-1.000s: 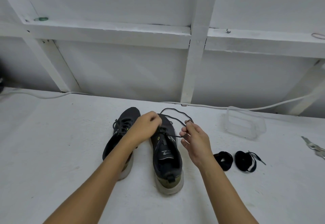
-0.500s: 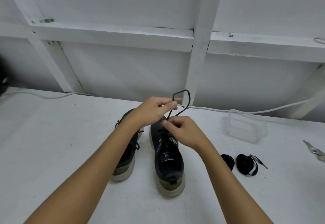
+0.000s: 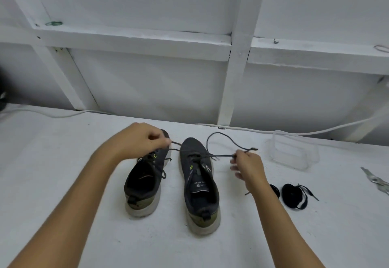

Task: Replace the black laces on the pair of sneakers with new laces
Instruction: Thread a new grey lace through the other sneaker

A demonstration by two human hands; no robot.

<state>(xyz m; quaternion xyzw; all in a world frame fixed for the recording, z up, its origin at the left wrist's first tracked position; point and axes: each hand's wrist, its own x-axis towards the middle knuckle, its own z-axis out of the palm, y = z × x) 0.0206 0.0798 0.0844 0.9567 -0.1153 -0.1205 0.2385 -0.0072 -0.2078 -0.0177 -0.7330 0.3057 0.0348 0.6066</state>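
Two dark sneakers stand side by side on the white table, toes pointing away from me: the left sneaker point(image 3: 145, 181) and the right sneaker point(image 3: 199, 183). The right shoe's black lace point(image 3: 221, 155) is stretched out to both sides. My left hand point(image 3: 143, 141) pinches one end of it above the left shoe's toe. My right hand point(image 3: 247, 165) pinches the other end to the right of the shoe, with a loop of lace arching behind it. Two coiled new black laces point(image 3: 293, 196) lie to the right, one partly hidden by my right forearm.
A clear plastic container point(image 3: 292, 152) sits at the back right of the table. A metal tool point(image 3: 374, 180) lies at the right edge. A white cable point(image 3: 242, 129) runs along the table's rear against the white framed wall.
My hands were together above the right shoe's laces; they have moved apart, left hand leftward and right hand rightward, drawing the lace out sideways.
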